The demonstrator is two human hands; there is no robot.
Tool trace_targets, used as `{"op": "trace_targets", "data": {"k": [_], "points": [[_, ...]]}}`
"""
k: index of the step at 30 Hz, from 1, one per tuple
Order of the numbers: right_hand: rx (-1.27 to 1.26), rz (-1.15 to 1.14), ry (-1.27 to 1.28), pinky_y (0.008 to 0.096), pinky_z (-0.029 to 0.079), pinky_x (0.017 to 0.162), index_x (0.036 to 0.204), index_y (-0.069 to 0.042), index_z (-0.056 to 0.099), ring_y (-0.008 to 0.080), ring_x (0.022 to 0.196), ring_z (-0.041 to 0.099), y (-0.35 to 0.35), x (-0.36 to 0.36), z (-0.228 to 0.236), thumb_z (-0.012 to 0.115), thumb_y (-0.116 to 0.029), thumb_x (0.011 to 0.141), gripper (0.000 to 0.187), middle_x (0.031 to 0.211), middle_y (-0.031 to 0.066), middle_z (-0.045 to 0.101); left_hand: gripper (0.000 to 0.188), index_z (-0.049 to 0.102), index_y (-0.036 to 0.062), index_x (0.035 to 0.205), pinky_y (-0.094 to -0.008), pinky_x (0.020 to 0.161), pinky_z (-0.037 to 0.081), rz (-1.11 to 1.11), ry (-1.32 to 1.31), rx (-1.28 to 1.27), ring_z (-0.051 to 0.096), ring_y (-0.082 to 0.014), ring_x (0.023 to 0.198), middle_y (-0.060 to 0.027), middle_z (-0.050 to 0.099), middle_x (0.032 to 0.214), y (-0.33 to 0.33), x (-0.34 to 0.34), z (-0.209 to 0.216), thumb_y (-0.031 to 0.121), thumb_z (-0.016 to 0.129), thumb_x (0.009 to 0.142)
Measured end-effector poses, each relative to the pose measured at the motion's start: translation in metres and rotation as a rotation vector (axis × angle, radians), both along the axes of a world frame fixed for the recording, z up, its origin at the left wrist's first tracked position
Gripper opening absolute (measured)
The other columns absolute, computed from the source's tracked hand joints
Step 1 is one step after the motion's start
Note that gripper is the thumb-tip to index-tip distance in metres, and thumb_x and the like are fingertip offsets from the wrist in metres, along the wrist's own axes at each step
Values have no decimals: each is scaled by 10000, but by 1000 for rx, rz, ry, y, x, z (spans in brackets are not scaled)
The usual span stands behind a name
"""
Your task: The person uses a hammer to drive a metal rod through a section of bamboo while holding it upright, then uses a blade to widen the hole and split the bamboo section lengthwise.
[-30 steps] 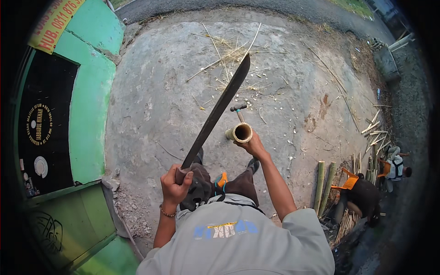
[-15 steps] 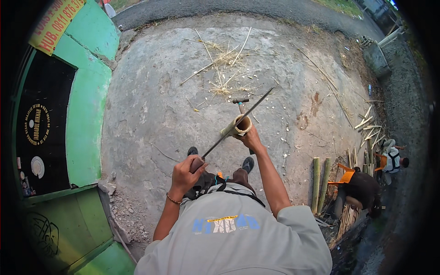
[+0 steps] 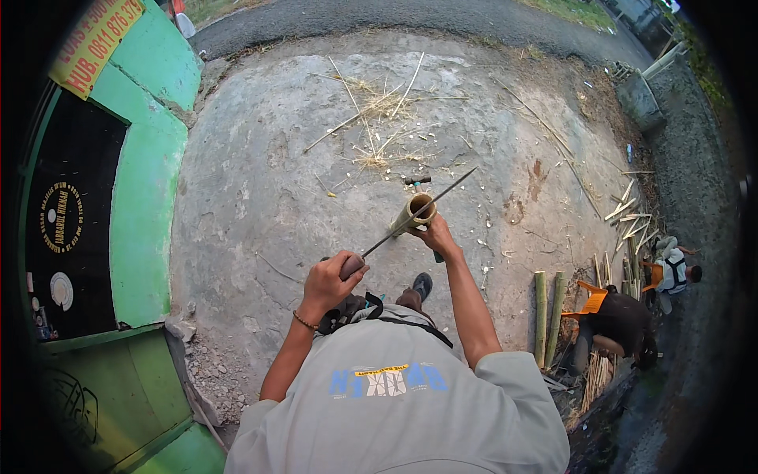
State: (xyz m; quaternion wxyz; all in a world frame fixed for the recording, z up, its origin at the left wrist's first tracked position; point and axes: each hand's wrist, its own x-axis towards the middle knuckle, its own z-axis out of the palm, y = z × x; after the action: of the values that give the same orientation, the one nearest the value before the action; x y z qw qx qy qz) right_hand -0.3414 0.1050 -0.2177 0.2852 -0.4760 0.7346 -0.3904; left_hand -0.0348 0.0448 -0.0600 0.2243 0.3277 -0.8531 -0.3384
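Observation:
My left hand (image 3: 332, 283) is closed round the brown wooden handle (image 3: 352, 267) of a long-bladed machete. Its dark blade (image 3: 452, 186) slants up to the right across the mouth of a short, hollow bamboo tube (image 3: 403, 219). The frame does not show clearly whether blade and rim touch. My right hand (image 3: 439, 238) grips the tube from its right side. A hammer (image 3: 418, 181) is in that hand too: its head shows beyond the tube and its handle end below my fingers, with the middle hidden. A beaded bracelet (image 3: 305, 320) circles my left wrist.
Thin bamboo strips and shavings (image 3: 371, 110) litter the concrete ahead. To the right stand bamboo poles (image 3: 540, 320), beside split pieces (image 3: 628, 207). Two people sit there, one in dark clothes (image 3: 620, 324) on an orange chair (image 3: 588, 300). A green wall (image 3: 146, 213) borders the left.
The machete lies at a slightly flatter slant, its tip lower. My left hand has moved forward and to the right a little. Both hands keep their holds.

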Motion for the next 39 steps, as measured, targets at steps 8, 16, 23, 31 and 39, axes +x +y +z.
{"op": "trace_targets", "data": {"k": [8,16,23,31,39], "points": [[-107,48,-12,461,536,963,1398,-116,551,376,1127,670,-2,3,-2,880,-121,762,716,1183,172,715,265,658,71,930,-418,580,536,37,-6,44,696,-365,655,-150,685,724,11,-12,-6,312,766,911],[-34,87,8,467,533,948,1439,-108,513,386,1109,675,-3,0,-6,872,-136,768,761,1197,181,713,286,655,73,958,-415,582,540,82,-4,-14,702,-362,661,-142,698,730,16,-13,-9,337,758,920],[47,107,-26,463,525,970,1466,-100,488,380,1148,662,-5,2,-10,875,-143,766,801,1226,184,706,296,658,82,965,-432,595,552,97,11,14,711,-364,679,-143,706,752,8,-14,-8,367,733,935],[33,69,-39,460,530,1004,1491,-145,472,355,1190,656,-7,-2,-4,883,-125,766,834,1276,161,690,286,654,76,950,-427,576,539,71,-32,23,704,-374,663,-157,697,725,11,-13,-13,348,740,926],[66,81,-1,457,543,979,1504,-148,446,366,1170,663,-2,-3,-10,881,-164,783,841,1277,165,687,337,616,74,1003,-485,585,527,101,-139,47,690,-427,685,-188,686,725,15,-17,-6,390,718,944]]}}
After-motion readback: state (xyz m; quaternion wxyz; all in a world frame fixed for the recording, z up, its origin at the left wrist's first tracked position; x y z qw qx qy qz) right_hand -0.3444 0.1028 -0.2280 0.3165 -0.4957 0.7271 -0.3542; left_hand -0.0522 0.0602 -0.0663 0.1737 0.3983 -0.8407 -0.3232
